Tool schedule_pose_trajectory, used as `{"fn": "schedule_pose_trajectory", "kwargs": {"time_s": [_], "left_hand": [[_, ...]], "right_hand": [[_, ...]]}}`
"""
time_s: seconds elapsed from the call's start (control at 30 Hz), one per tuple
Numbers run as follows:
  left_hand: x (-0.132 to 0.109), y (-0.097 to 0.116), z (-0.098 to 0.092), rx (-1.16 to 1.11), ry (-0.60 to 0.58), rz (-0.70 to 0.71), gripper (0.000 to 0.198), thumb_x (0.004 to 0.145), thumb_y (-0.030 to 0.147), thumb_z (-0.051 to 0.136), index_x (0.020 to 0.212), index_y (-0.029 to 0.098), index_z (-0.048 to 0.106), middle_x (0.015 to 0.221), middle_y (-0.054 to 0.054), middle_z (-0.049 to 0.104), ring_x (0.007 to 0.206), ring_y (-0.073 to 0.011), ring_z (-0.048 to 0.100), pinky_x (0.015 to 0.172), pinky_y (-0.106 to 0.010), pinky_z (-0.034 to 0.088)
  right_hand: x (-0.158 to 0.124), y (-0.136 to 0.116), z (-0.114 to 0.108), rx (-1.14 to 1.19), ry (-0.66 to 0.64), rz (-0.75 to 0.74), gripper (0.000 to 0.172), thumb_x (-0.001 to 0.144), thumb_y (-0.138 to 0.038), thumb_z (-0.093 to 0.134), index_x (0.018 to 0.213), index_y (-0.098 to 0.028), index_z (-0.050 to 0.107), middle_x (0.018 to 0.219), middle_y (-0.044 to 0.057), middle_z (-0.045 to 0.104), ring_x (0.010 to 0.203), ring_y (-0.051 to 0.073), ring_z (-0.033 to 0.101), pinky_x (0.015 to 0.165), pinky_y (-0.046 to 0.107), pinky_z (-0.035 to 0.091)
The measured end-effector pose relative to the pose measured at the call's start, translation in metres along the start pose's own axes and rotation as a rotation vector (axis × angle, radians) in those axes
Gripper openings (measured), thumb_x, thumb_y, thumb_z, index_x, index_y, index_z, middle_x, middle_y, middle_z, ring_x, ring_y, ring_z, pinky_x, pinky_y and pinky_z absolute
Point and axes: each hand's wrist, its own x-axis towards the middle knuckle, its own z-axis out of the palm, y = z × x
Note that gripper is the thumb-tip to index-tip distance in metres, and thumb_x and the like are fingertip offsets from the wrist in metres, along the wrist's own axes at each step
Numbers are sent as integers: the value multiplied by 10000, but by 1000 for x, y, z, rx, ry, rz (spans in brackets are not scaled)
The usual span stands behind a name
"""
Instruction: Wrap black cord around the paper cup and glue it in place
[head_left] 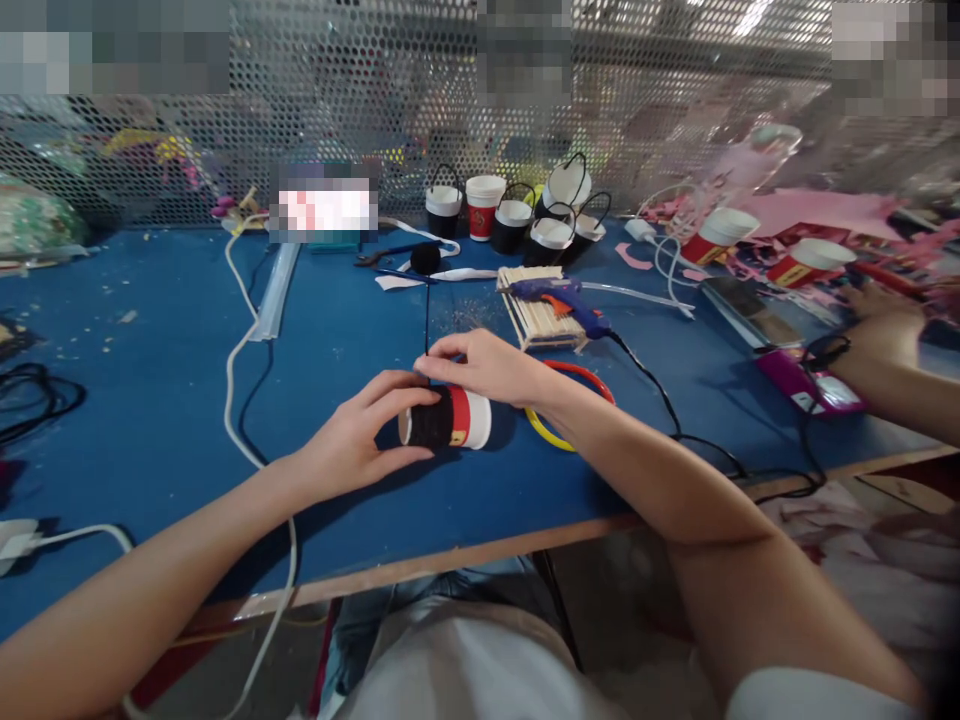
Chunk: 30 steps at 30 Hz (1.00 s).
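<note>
A paper cup (471,418) lies on its side on the blue table, its base toward the left. Black cord covers the base end; a red band and a white rim show beyond it. My left hand (367,430) grips the wrapped end, thumb below and fingers above. Just over the cup, my right hand (480,365) pinches the black cord (427,320) at the cup's upper side. From there the cord runs straight back to a dark ball of cord (425,259) on the table.
Behind stand several cups with black-wrapped bases (513,226) and one red cup (481,208). A blue glue gun (559,293) rests on a wooden-stick rack (532,315). Red and yellow rings (555,432) lie under my right forearm. Another person's hand (885,325) is at right. A white cable (232,390) crosses the left.
</note>
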Motion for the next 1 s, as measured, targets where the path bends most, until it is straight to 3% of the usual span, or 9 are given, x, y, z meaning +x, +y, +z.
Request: {"fn": "schedule_pose_trajectory", "kwargs": {"time_s": [0.13, 0.43, 0.7, 1.0], "left_hand": [[0, 0, 0, -58, 6, -9, 462, 777, 321, 640, 1188, 213, 459, 1191, -108, 492, 1119, -228, 497, 947, -385, 449], [-2, -2, 4, -278, 29, -207, 585, 741, 331, 671, 1259, 225, 422, 1175, -100, 505, 1049, -216, 539, 852, -351, 521], [-1, 0, 3, -284, 1, -183, 534, 736, 310, 683, 1211, 210, 460, 1153, -91, 509, 977, -180, 562, 799, -291, 537], [0, 3, 2, -216, 7, -103, 502, 771, 292, 647, 1224, 208, 448, 1213, -108, 485, 1129, -223, 492, 880, -343, 502]], "right_hand": [[-2, 3, 1, 146, 69, -50, 261, 761, -415, 578, 760, -154, 596, 743, 7, 613, 698, 108, 528, 657, 253, 415], [-11, 2, -12, 141, 183, -59, 298, 787, -451, 557, 745, -156, 542, 708, 2, 578, 602, 81, 442, 572, 233, 360], [-10, 5, -11, 65, 208, -85, 277, 806, -421, 543, 730, -155, 539, 687, 2, 565, 594, 84, 426, 558, 235, 350], [-9, 13, -4, -1, 180, -57, 259, 821, -407, 514, 738, -162, 536, 687, 3, 566, 631, 101, 471, 596, 248, 366]]}}
